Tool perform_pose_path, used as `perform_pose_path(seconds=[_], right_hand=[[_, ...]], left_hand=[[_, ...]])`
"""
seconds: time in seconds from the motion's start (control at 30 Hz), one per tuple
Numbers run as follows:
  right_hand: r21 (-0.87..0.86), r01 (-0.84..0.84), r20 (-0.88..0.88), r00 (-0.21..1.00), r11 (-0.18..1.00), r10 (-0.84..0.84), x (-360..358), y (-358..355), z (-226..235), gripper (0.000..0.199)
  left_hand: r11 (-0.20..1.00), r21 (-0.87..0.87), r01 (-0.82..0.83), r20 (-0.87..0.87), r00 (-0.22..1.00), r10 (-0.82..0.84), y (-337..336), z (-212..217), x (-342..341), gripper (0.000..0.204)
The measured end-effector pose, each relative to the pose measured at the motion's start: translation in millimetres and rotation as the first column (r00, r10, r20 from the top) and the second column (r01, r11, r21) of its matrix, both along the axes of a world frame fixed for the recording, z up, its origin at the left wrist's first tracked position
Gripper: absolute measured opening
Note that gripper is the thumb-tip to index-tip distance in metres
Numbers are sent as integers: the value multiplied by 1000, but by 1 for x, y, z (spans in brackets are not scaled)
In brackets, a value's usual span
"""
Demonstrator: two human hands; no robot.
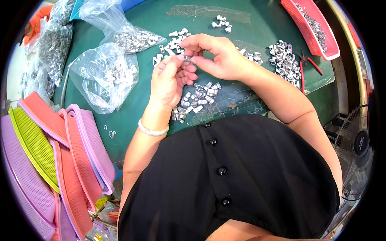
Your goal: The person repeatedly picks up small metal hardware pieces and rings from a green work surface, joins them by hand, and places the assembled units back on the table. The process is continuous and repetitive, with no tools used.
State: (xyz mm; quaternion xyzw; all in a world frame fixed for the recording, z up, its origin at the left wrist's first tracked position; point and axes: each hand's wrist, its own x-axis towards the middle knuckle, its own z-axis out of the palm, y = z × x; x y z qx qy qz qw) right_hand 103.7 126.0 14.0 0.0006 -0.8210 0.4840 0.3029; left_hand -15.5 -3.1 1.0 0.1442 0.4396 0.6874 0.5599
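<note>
My left hand and my right hand meet above the table. Between their fingertips is a small silvery metal ring-like piece, pinched from both sides. Its exact shape is partly hidden by the fingers. Just below my hands lies a loose pile of similar shiny metal pieces. Beyond my left fingers more of them are scattered, partly covered by my hands. Others lie past my right wrist in a small group.
Clear plastic bags of metal pieces lie at the left. A larger heap sits right, beside red-handled pliers and a pink basket. Stacked plastic baskets stand lower left; a fan is at the right.
</note>
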Motion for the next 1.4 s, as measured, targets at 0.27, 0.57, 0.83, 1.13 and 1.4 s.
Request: perform_pose_path(seconds=[0.27, 0.57, 0.83, 1.13, 1.4], right_hand=[[-135, -5, 3, 1000, 991, 6, 0, 0, -2, 32], [-226, -18, 99, 994, 974, 41, 2, 1, -1, 35], [-108, -12, 66, 998, 994, 20, 3, 2, 3, 35], [-165, -14, 31, 999, 986, 19, 1, 4, -1, 37], [-119, -3, 29, 1000, 993, 7, 2, 3, 2, 39]], left_hand=[[997, 70, 40, 203, 978, -53, -1, -4, -6, 20], [997, 73, 32, 144, 989, -42, -1, -4, -5, 19], [992, 129, 8, 13, 1000, -10, -2, -2, -2, 12], [970, 230, -77, -221, 967, 129, 0, -2, 4, 18], [964, 262, -49, -237, 965, 113, 0, -3, 4, 27]])
